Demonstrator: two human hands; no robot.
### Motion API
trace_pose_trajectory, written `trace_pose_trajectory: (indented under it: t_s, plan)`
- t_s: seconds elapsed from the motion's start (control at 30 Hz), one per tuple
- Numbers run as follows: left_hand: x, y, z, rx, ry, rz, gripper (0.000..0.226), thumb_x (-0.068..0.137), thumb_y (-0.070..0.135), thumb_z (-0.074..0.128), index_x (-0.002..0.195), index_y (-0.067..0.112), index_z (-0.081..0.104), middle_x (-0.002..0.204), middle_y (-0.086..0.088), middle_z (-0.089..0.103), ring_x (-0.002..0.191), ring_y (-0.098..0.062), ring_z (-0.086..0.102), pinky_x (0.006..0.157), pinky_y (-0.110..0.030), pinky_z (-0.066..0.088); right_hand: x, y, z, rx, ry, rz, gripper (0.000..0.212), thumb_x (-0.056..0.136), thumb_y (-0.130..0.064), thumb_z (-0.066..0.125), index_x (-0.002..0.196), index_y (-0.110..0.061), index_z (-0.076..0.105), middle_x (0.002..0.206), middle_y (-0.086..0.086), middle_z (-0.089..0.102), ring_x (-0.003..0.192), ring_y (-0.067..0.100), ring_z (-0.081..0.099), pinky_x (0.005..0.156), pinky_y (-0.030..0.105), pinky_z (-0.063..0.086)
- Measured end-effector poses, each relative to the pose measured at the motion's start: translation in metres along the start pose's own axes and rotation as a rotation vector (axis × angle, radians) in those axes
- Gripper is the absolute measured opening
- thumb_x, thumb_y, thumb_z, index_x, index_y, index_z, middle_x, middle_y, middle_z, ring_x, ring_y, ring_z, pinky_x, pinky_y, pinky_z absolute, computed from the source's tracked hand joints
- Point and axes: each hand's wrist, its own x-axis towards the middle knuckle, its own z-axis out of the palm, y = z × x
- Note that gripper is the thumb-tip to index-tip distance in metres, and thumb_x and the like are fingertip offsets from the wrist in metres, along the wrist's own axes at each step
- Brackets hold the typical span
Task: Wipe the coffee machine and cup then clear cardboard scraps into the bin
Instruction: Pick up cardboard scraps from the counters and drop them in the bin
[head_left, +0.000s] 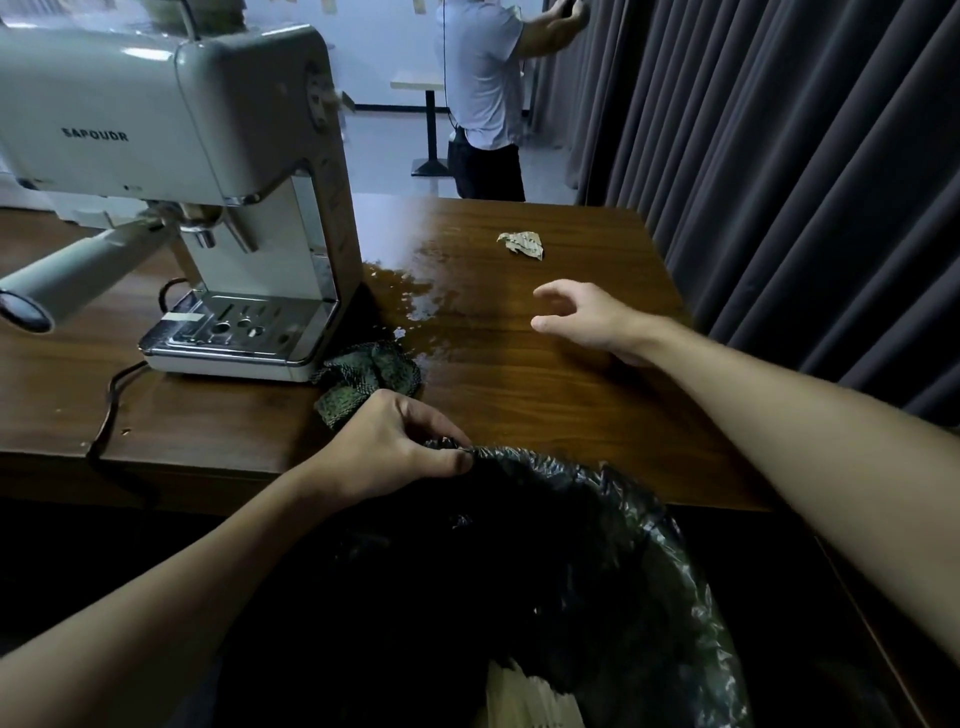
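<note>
Scrap (521, 244) beyond right fingers (551, 292), apart

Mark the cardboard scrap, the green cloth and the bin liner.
cardboard scrap (521, 243): head view, its crumpled middle.
green cloth (366, 371): head view, its bunched middle.
bin liner (685, 577): head view, its shiny right rim.

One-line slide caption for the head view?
Left hand pinches the bin liner; open right hand reaches toward the cardboard scrap.

Dark green cloth (371, 378), brown table (545, 384)
</note>
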Motion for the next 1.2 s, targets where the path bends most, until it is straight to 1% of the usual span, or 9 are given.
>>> trace_pose_trajectory:
  t_s: [0.1, 0.2, 0.33, 0.47, 0.57, 0.8, 0.9, 1.03, 1.2]
  plan:
    - [0.000, 0.000, 0.001, 0.024, 0.002, 0.015, 0.011, 0.075, 0.018, 0.088, 0.080, 0.026, 0.082, 0.076, -0.004, 0.078, 0.063, -0.009, 0.067, 0.059, -0.020, 0.051, 0.037, 0.018, 0.004, -0.077, 0.050, 0.036, 0.068, 0.089, -0.036, 0.066, 0.148, -0.025, 0.034, 0.156, 0.005, 0.030, 0.142, 0.022, 0.029, 0.102, 0.029, 0.031]
    - [0.001, 0.000, 0.001, 0.004, 0.014, 0.013, 0.017, 0.065, 0.037, 0.086, 0.078, 0.028, 0.082, 0.077, -0.006, 0.077, 0.065, -0.014, 0.066, 0.061, -0.024, 0.050, 0.069, 0.025, 0.005, -0.141, 0.087, 0.036, 0.078, 0.086, -0.044, 0.063, 0.152, -0.027, 0.025, 0.162, -0.001, 0.015, 0.148, 0.021, 0.018, 0.118, 0.039, 0.021]
    - [0.001, -0.004, 0.000, 0.003, 0.030, 0.026, 0.021, 0.061, 0.044, 0.082, 0.077, 0.030, 0.082, 0.078, -0.001, 0.078, 0.065, -0.008, 0.068, 0.060, -0.018, 0.051, 0.102, 0.025, 0.006, -0.269, 0.152, 0.036, 0.083, 0.085, -0.052, 0.056, 0.154, -0.030, 0.016, 0.163, -0.006, 0.010, 0.149, 0.019, 0.012, 0.119, 0.043, 0.015]
    - [0.002, -0.007, 0.002, 0.000, 0.027, 0.027, 0.017, 0.065, 0.041, 0.082, 0.078, 0.030, 0.082, 0.080, 0.000, 0.078, 0.070, -0.012, 0.073, 0.064, -0.020, 0.055, 0.121, 0.029, 0.009, -0.405, 0.148, 0.046, 0.082, 0.083, -0.061, 0.043, 0.154, -0.037, 0.009, 0.163, -0.009, 0.008, 0.150, 0.015, 0.005, 0.117, 0.041, 0.008]
    - [0.003, -0.008, 0.002, 0.017, 0.042, 0.024, 0.018, 0.064, 0.043, 0.082, 0.078, 0.031, 0.082, 0.081, 0.000, 0.078, 0.072, -0.015, 0.073, 0.065, -0.023, 0.055, 0.129, 0.030, 0.009, -0.402, 0.130, 0.144, 0.082, 0.077, -0.072, 0.036, 0.150, -0.048, 0.007, 0.162, 0.000, 0.016, 0.149, 0.027, 0.010, 0.115, 0.045, 0.012]
    - [0.003, -0.004, 0.003, 0.010, 0.064, 0.019, 0.023, 0.060, 0.045, 0.082, 0.077, 0.030, 0.082, 0.081, -0.003, 0.078, 0.072, -0.016, 0.073, 0.066, -0.024, 0.055, 0.128, 0.035, 0.014, -0.526, 0.197, 0.008, 0.068, 0.089, -0.059, 0.034, 0.149, -0.027, 0.028, 0.151, 0.003, 0.028, 0.140, 0.025, 0.024, 0.112, 0.045, 0.016]
    - [0.003, -0.004, 0.003, 0.018, 0.078, 0.004, 0.021, 0.059, 0.045, 0.084, 0.075, 0.031, 0.081, 0.077, -0.006, 0.077, 0.066, -0.010, 0.067, 0.062, -0.020, 0.051, 0.118, 0.034, 0.017, -0.549, 0.190, -0.020, 0.058, 0.091, -0.058, 0.032, 0.137, -0.025, 0.046, 0.137, 0.002, 0.031, 0.130, 0.024, 0.029, 0.109, 0.043, 0.018]
    - [0.003, -0.005, 0.004, 0.028, 0.085, -0.008, 0.010, 0.065, 0.031, 0.086, 0.073, 0.030, 0.081, 0.075, -0.004, 0.077, 0.062, -0.004, 0.065, 0.059, -0.015, 0.049, 0.097, 0.034, 0.020, -0.476, 0.193, -0.082, 0.047, 0.096, -0.053, 0.032, 0.131, -0.029, 0.052, 0.144, 0.001, 0.039, 0.133, 0.023, 0.034, 0.111, 0.043, 0.020]
    - [0.002, -0.003, 0.003, 0.038, 0.067, -0.011, 0.014, 0.074, 0.013, 0.087, 0.075, 0.026, 0.082, 0.072, 0.001, 0.077, 0.061, 0.001, 0.065, 0.058, -0.011, 0.047, 0.050, 0.034, 0.024, -0.378, 0.252, -0.202, 0.017, 0.093, -0.043, 0.054, 0.097, -0.027, 0.059, 0.115, -0.005, 0.059, 0.113, 0.019, 0.051, 0.098, 0.042, 0.032]
